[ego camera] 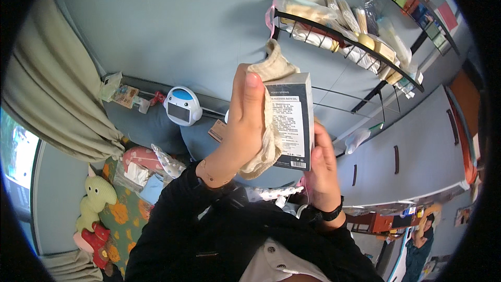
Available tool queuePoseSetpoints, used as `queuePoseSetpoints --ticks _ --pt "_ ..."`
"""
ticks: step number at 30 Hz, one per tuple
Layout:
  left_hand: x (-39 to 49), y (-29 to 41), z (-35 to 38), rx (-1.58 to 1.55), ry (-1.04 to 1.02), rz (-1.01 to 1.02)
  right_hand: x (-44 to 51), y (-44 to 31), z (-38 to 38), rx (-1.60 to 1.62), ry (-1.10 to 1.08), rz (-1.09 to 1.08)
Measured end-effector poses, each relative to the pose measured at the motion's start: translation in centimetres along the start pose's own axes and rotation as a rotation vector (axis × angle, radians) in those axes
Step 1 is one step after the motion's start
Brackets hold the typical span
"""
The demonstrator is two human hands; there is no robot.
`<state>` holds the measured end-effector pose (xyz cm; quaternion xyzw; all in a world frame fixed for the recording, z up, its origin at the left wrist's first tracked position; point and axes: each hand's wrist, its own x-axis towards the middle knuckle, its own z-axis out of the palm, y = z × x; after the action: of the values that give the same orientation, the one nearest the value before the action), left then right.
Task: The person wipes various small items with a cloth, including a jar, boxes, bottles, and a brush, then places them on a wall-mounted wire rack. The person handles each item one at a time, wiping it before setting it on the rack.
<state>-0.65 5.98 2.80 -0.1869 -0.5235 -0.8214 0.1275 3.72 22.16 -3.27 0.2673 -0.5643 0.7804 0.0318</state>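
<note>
A dark rectangular cardboard box [290, 89] with a white printed label is held up before my chest, its label side facing me. My left hand [246, 113] presses a crumpled beige cloth [273, 64] against the box's left side, thumb raised along the edge. Part of the cloth drapes over the box's top corner and some hangs below. On the opposite side, my right hand [323, 164] grips the lower right edge; some of its fingers are hidden behind the box.
A black wire shelf [348, 31] with bagged goods hangs at upper right, above grey cabinet doors [375, 168]. A white screen device [182, 105] stands on a dark-blue surface [156, 137]. Plush toys [96, 192] lie lower left. Another person [420, 243] is at lower right.
</note>
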Motion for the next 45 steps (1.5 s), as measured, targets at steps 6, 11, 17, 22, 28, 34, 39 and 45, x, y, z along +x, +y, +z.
queuePoseSetpoints --ticks 6,11,17,22,28,34,39,45 --pt "0.5 -2.2 -1.0 0.317 -0.145 0.398 -0.2 1.6 3.4 -0.193 0.075 -0.020" --pt "-2.0 -4.4 -2.0 0.545 -0.432 0.493 1.4 1.2 3.7 -0.048 0.258 -0.069" --pt "-4.8 -6.2 -1.4 0.505 -0.492 0.497 2.8 0.3 3.1 -0.395 0.287 -0.228" --pt "-2.1 -3.3 -1.7 0.480 -0.243 0.470 1.9 0.4 3.7 -0.904 0.190 -0.408" --pt "-0.4 -2.1 -0.5 0.001 -0.214 0.232 1.4 1.4 4.6 -1.146 0.315 -0.521" --pt "-2.5 -3.9 -1.8 0.042 -0.070 0.165 2.0 0.9 5.1 -1.079 0.284 -0.628" --pt "-1.5 -5.8 -4.3 -0.154 -0.111 0.102 2.0 -1.5 4.8 -1.016 0.164 -0.520" --pt "-1.7 -4.8 -5.9 -0.077 -0.273 0.046 3.7 -0.5 5.4 -0.750 0.160 -0.245"
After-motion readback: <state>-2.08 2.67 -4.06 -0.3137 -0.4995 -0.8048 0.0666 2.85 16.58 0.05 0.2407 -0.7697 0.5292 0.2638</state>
